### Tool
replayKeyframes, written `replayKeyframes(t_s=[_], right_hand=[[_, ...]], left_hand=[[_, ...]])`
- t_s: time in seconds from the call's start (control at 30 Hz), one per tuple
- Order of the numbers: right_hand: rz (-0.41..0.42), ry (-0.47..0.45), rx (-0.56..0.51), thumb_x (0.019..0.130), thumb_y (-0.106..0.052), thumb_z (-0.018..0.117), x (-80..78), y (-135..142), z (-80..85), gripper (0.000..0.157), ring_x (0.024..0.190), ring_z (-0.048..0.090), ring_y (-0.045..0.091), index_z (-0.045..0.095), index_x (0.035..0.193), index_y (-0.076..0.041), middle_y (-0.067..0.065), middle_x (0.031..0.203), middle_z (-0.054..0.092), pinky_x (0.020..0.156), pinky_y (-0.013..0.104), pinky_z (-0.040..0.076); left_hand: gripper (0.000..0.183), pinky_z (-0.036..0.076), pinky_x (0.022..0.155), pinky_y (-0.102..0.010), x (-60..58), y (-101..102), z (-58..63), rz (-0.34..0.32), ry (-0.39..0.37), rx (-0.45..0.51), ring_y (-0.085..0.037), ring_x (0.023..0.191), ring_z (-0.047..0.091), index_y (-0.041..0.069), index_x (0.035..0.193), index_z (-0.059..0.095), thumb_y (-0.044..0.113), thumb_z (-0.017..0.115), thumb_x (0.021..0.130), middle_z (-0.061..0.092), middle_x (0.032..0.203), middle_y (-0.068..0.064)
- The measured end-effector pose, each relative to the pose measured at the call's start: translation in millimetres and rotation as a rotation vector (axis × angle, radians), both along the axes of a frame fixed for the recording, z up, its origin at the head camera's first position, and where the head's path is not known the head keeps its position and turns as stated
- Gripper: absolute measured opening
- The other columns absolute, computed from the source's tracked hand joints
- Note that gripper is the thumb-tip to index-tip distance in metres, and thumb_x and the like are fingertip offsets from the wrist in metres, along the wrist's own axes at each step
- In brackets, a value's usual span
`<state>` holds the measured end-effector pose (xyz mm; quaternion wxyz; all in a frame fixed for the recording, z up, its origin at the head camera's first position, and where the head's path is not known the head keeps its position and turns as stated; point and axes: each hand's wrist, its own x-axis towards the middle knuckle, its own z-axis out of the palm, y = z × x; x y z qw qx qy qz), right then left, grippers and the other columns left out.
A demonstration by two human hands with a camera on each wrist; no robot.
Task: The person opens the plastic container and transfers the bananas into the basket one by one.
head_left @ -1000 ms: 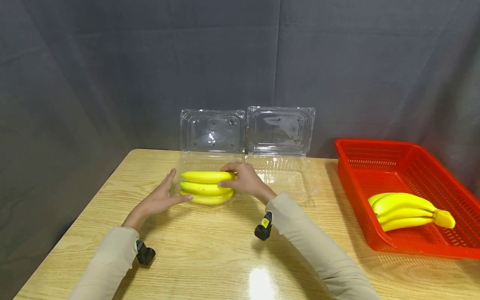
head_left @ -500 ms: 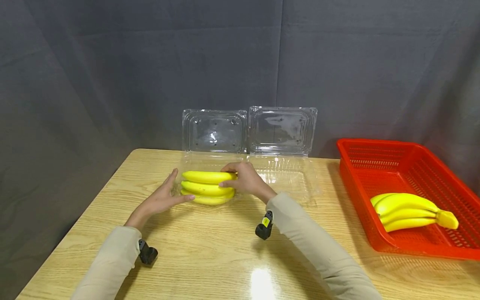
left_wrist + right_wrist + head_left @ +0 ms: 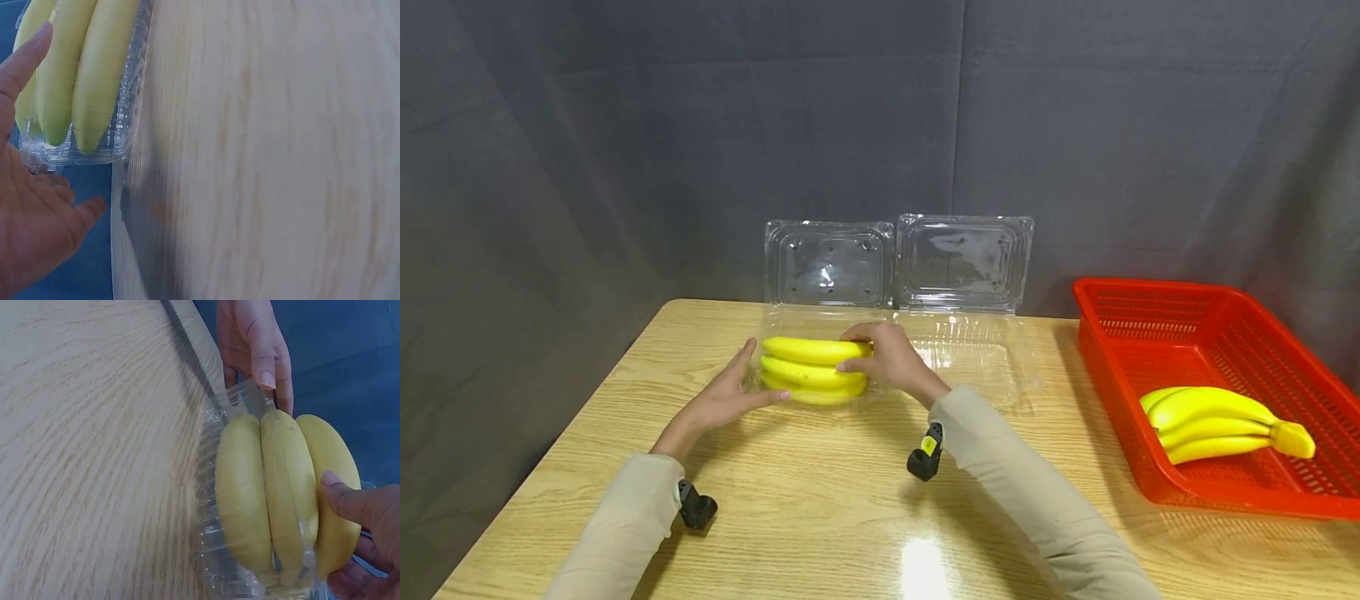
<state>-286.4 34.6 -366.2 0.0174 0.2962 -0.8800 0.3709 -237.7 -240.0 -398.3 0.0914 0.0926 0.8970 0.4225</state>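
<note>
A bunch of yellow bananas (image 3: 808, 372) lies in the base of the left clear plastic clamshell box, whose lid (image 3: 829, 262) stands raised behind. The right hand (image 3: 891, 358) grips the bunch at its right end, thumb on the near side and fingers over the far side. In the right wrist view the thumb presses on the outer banana (image 3: 337, 512). At the box's left end the left hand (image 3: 718, 402) is spread, fingers straight, thumb stretched along the front near the banana tips. The left wrist view has the greenish tips (image 3: 56, 134) inside the clear wall.
Beside it on the right stands a second clear clamshell box (image 3: 970, 354), its lid (image 3: 961, 260) also raised. A red plastic basket (image 3: 1112, 400) with another banana bunch (image 3: 1213, 423) sits at the right of the wooden table (image 3: 820, 508). A grey cloth (image 3: 850, 108) hangs behind.
The bananas under the right hand have shifted slightly away from the person and a little to the left. The left hand has stayed at the box's left end.
</note>
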Motion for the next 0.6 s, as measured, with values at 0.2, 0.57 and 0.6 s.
replayKeyframes(t_s=[0.2,0.57,0.6], right_hand=[[-0.048,-0.019,-0.042,0.078,-0.020,0.082,-1.0,2.4,1.8,0.042,0.098,0.063,0.018,0.069,0.113,-0.003,0.008,0.111,0.069,0.088,0.030,0.049],[-0.057,0.019,-0.144,0.074,-0.015,0.085,-2.1,5.8,4.9,0.039,0.093,0.062,0.016,0.072,0.109,-0.003,0.006,0.106,0.070,0.079,0.026,0.051],[-0.056,0.019,-0.149,0.075,-0.015,0.085,-1.7,5.9,5.6,0.038,0.093,0.063,0.016,0.072,0.109,-0.003,0.006,0.105,0.070,0.079,0.026,0.051]], left_hand=[[0.117,0.011,0.106,-0.069,2.2,0.9,2.6,0.018,-0.011,0.007,-0.048,0.141,-0.001,0.008,0.154,-0.010,0.049,0.073,0.083,-0.009,0.158,-0.024],[0.119,0.009,0.107,-0.069,0.6,1.6,1.4,0.030,-0.020,0.018,-0.047,0.142,-0.001,0.007,0.154,-0.009,0.051,0.074,0.081,-0.007,0.158,-0.024],[0.119,0.008,0.107,-0.068,0.1,1.4,0.9,0.032,-0.021,0.017,-0.046,0.142,-0.001,0.008,0.154,-0.009,0.051,0.074,0.081,-0.007,0.158,-0.023]])
